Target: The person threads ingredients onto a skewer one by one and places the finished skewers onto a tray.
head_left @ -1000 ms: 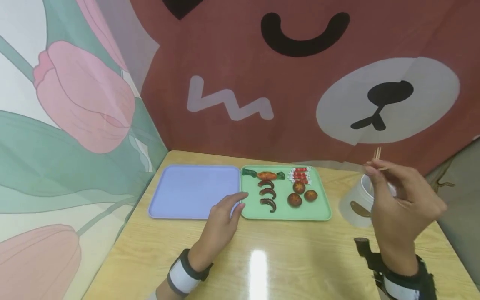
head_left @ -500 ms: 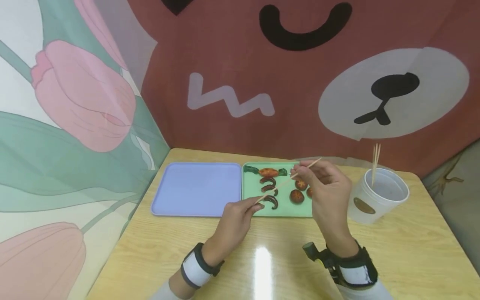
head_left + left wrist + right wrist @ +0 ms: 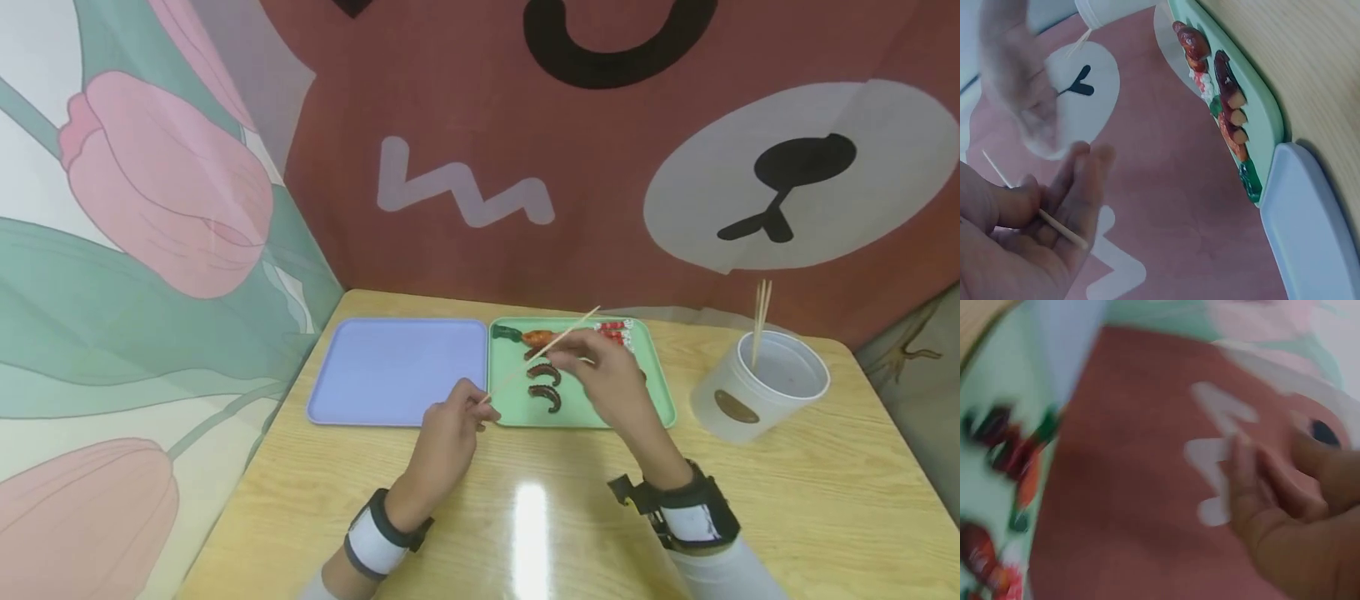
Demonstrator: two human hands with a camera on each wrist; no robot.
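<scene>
My left hand (image 3: pixel 450 433) pinches a thin wooden skewer (image 3: pixel 581 322) near its lower end, which slants up to the right over the green tray (image 3: pixel 517 410). In the left wrist view, thumb and fingers grip the skewer (image 3: pixel 1063 230). My right hand (image 3: pixel 611 379) hovers over the tray, its fingers near the skewer's middle in the head view; the right wrist view shows a gap between thumb and fingers. On the tray lie curved brown tentacle-like pieces (image 3: pixel 546 398), an orange piece with green ends (image 3: pixel 536 337) and red-and-white pieces (image 3: pixel 615 323). My right hand mostly hides the round brown mushrooms (image 3: pixel 1192 42).
A purple tray (image 3: pixel 397 371) adjoins the green one on its left. To the right, a white bucket (image 3: pixel 742 408) holds several upright skewers (image 3: pixel 762 317). A printed cloth (image 3: pixel 465 267) hangs behind the wooden table (image 3: pixel 600 500).
My right hand has come left from the bucket, bringing one skewer over the green tray. My left hand has taken hold of its lower end, and my right fingers have parted from it.
</scene>
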